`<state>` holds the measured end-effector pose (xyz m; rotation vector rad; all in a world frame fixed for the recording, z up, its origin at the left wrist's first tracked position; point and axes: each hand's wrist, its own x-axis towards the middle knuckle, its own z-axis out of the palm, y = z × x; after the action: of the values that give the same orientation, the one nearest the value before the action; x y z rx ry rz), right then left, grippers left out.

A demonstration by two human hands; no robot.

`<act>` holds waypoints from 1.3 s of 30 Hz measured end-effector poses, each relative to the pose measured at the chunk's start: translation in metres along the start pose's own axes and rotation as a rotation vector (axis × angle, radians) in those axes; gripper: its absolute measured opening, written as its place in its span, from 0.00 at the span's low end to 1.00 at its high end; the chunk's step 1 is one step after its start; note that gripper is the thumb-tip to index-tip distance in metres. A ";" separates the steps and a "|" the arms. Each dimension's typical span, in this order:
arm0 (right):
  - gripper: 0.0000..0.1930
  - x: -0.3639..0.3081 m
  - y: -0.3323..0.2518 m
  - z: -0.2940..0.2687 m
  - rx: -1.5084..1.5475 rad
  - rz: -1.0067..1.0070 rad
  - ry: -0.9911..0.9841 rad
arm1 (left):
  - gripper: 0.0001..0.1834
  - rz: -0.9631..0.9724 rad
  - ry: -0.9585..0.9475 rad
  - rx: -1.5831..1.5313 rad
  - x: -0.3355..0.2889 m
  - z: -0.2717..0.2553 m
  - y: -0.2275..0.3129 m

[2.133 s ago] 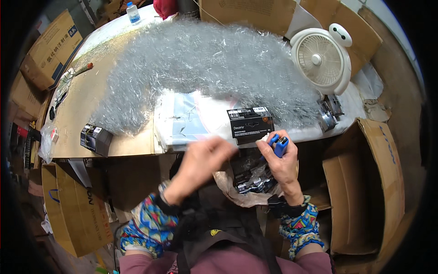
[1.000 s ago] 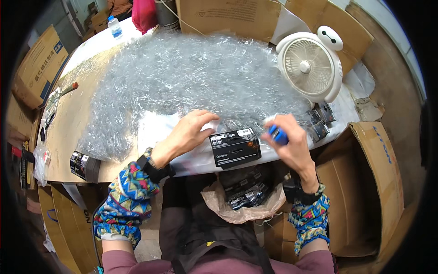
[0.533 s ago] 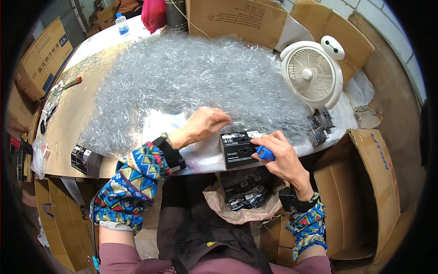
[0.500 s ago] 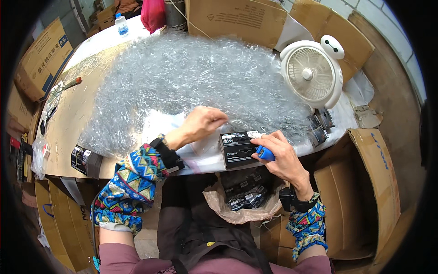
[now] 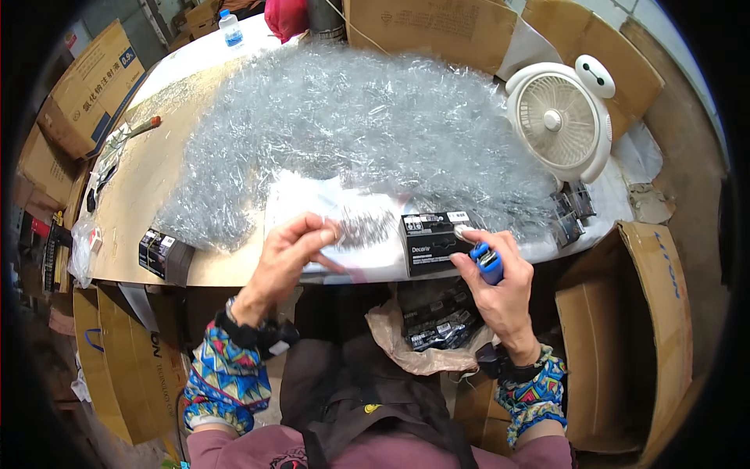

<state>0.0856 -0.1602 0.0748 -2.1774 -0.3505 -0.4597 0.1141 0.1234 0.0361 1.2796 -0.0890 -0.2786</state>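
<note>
My left hand (image 5: 295, 252) is in front of the pile, thumb and forefinger pinched together. A clear, glinting plastic piece (image 5: 366, 228) stretches right from its fingertips, blurred so that its edges are hard to make out. My right hand (image 5: 504, 288) is wrapped around a small blue tool (image 5: 489, 264) with a dark, metallic-looking end; its exact kind is unclear. Something whitish shows at the right fingertips. Just left of that hand, a stack of black printed packaging cards (image 5: 430, 248) stands at the table's front edge. A large heap of clear plastic pieces (image 5: 351, 117) lies behind both hands.
A white fan (image 5: 556, 121) stands at the right, near more black packs (image 5: 573, 211). Another black card stack (image 5: 166, 256) sits front left. Below the edge is a bag (image 5: 391, 340) of black packs. An open carton (image 5: 664, 336) stands right; a bottle (image 5: 231, 30) is far left.
My left hand has drawn back toward me and to the left, trailing the clear piece. My right hand still grips the blue tool, now turned more upright. The whole view has shifted slightly.
</note>
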 end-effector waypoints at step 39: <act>0.12 -0.020 0.001 0.005 0.391 0.517 -0.534 | 0.17 -0.373 0.045 -0.384 -0.074 0.088 -0.044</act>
<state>0.0691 -0.1582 0.0620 -1.8754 -0.1305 0.4530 0.0165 0.0483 0.0258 0.9122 0.2356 -0.5583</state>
